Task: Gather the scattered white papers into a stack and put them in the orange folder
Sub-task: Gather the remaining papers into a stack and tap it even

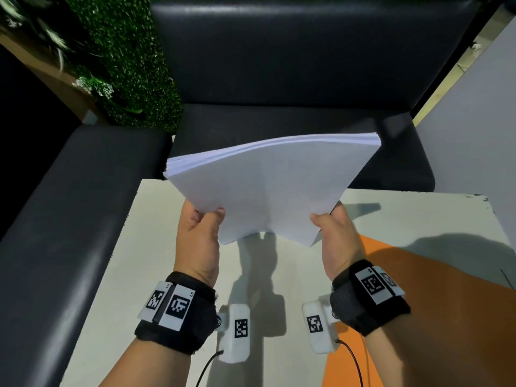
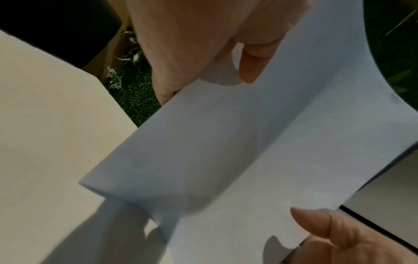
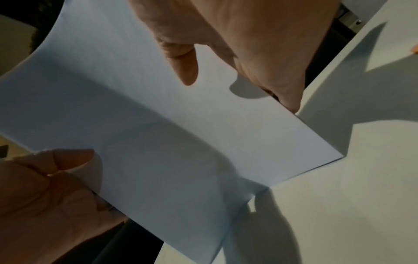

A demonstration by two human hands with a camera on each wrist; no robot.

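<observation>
While thumbs press on top | paper stack (image 1: 268, 188) between both hands' fingers (image 1: 325, 219)

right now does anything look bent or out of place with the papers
The stack sags along its middle, bowed between the left hand and right hand above the table. Edges look aligned; no loose sheets.

A white table (image 1: 117, 261) stands before black sofas (image 1: 293, 65).

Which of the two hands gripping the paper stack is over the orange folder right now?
The right hand: its wrist hangs above the flat orange folder. The left hand, gripping the white paper stack too, is over bare white tabletop.
</observation>
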